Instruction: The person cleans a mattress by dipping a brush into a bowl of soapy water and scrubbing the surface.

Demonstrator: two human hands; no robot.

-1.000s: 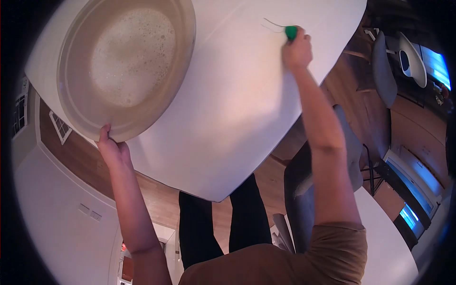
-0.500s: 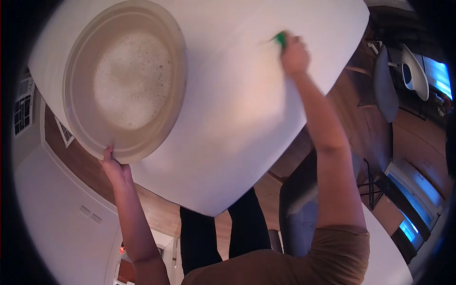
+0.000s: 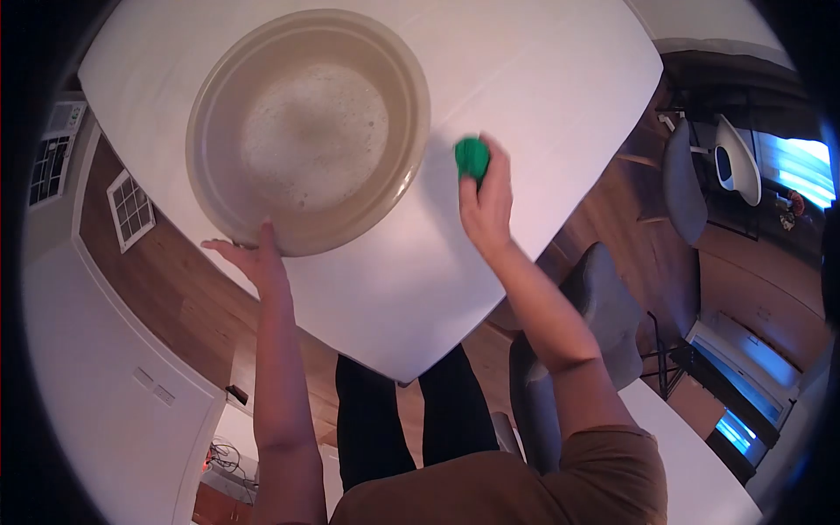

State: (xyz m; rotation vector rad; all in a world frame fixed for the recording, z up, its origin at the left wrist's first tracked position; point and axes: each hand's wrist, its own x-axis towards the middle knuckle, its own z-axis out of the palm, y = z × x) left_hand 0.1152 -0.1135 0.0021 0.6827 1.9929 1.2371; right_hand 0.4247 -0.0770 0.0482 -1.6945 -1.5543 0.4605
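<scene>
In the right hand (image 3: pixel 490 198), a green object (image 3: pixel 472 157) points lengthwise forward.

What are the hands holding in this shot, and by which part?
The right hand holds a green object by its near and right sides. The left hand is at the near rim of the basin; whether it grips cannot be told.

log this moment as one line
left hand: at basin rim | right hand: holding green object | basin: suds inside, on white table
</scene>
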